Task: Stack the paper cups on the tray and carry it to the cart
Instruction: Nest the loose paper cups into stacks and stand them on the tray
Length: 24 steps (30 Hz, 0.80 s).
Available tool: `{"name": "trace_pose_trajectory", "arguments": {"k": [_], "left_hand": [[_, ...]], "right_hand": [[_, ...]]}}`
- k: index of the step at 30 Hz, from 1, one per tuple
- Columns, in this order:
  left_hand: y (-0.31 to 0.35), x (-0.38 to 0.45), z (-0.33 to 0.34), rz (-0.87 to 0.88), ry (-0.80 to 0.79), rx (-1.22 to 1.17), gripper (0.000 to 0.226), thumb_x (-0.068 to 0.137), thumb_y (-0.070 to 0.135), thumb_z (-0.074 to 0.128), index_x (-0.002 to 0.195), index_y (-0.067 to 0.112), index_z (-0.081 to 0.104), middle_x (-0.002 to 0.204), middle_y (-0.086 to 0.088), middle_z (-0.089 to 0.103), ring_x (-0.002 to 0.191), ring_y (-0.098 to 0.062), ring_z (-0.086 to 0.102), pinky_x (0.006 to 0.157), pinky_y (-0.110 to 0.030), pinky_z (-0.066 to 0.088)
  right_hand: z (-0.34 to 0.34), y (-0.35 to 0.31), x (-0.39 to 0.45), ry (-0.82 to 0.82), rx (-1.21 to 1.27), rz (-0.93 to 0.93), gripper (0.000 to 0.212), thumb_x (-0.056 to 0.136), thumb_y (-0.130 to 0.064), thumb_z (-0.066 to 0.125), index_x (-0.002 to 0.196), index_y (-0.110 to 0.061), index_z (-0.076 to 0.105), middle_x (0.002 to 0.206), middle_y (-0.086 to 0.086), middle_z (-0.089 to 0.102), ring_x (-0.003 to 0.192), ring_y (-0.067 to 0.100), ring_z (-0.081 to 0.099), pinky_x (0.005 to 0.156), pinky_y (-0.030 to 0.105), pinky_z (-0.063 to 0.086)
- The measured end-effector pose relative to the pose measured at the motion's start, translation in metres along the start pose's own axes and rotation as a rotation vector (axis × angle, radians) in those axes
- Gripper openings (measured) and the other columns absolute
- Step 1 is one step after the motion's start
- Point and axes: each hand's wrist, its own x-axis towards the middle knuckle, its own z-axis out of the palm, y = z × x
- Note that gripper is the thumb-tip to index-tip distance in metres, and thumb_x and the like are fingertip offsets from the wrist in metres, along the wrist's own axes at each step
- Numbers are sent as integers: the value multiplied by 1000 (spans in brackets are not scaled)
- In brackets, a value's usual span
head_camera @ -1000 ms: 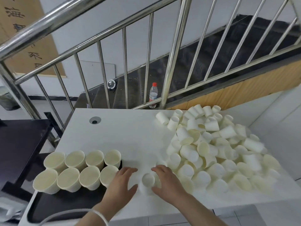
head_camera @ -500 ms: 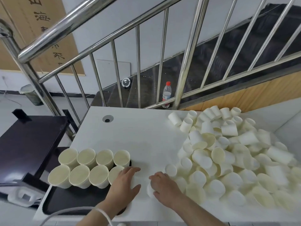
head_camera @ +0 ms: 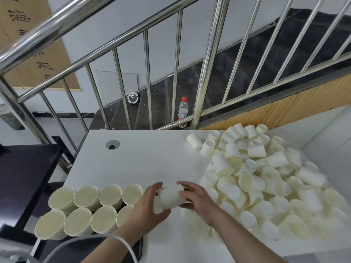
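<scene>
Your left hand [head_camera: 146, 207] and right hand [head_camera: 199, 198] both have their fingers closed around one white paper cup [head_camera: 171, 196] near the white table's [head_camera: 144, 160] front edge, just beside the black tray [head_camera: 76, 249] of upright cups.

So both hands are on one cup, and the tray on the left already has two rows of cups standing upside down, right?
Not quite. The head view shows both hands, left hand and right hand, on one cup, but the two rows of cups on the tray stand upright, mouths open upward.
</scene>
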Motion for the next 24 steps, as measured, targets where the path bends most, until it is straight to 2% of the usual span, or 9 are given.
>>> {"name": "trace_pose_trajectory", "arguments": {"k": [2, 5, 8, 10, 12, 14, 16, 19, 24], "left_hand": [[-4, 7, 0, 11, 12, 71, 73, 69, 30, 77, 132, 21, 40, 121, 15, 49, 108, -1, 50, 82, -6, 37], [-6, 17, -2, 45, -19, 268, 73, 70, 35, 71, 135, 22, 40, 127, 10, 48, 115, -16, 47, 93, -22, 39], [-11, 24, 0, 14, -138, 477, 77, 73, 39, 65, 143, 29, 33, 134, 7, 41, 122, -20, 43, 94, -32, 40], [-14, 26, 1, 42, -173, 575, 83, 64, 40, 72, 139, 29, 40, 125, 4, 48, 113, -22, 53, 85, -37, 44], [-19, 27, 5, 87, -190, 675, 95, 35, 47, 81, 123, 28, 51, 102, 7, 59, 86, -17, 64, 64, -32, 51], [-22, 28, 9, 122, -209, 732, 98, 17, 51, 79, 110, 30, 58, 89, 11, 61, 72, -12, 64, 52, -27, 49], [-25, 29, 13, 114, -259, 745, 94, 12, 51, 80, 103, 29, 65, 86, 10, 63, 70, -13, 64, 50, -28, 48], [-33, 27, 19, 105, -291, 759, 94, 10, 49, 81, 99, 28, 66, 85, 10, 63, 69, -14, 63, 51, -30, 47], [-36, 27, 20, 73, -328, 697, 98, 5, 48, 81, 98, 28, 59, 83, 10, 63, 67, -14, 63, 53, -30, 47]], "right_hand": [[-6, 3, 6, 109, -175, -60, 29, 84, -23, 72, 112, -21, 68, 111, 0, 64, 97, 14, 63, 81, 28, 56], [-21, 12, 13, 271, -687, -221, 24, 92, -31, 63, 115, -25, 63, 117, -9, 62, 107, 10, 58, 93, 22, 48], [-31, 20, 14, 194, -1145, -271, 42, 94, -39, 56, 133, -23, 53, 134, -8, 49, 125, 11, 45, 102, 23, 37], [-31, 23, 16, 109, -1289, -207, 52, 92, -39, 57, 140, -23, 46, 141, -6, 42, 131, 14, 39, 104, 27, 37], [-29, 25, 18, 61, -1354, -147, 58, 90, -36, 60, 143, -23, 42, 143, -4, 38, 132, 17, 36, 103, 31, 40], [-27, 28, 21, 28, -1401, -107, 61, 88, -31, 62, 144, -23, 40, 143, -2, 37, 132, 19, 36, 103, 32, 41], [-27, 31, 24, 9, -1431, -82, 60, 87, -24, 61, 143, -23, 40, 142, -1, 37, 130, 20, 38, 102, 32, 41], [-28, 36, 26, 6, -1423, -73, 59, 87, -18, 59, 143, -23, 41, 141, 0, 40, 128, 22, 41, 101, 31, 40], [-29, 35, 29, 84, -1281, -109, 59, 88, -26, 59, 144, -23, 40, 143, -3, 40, 129, 20, 42, 104, 30, 39]]}}
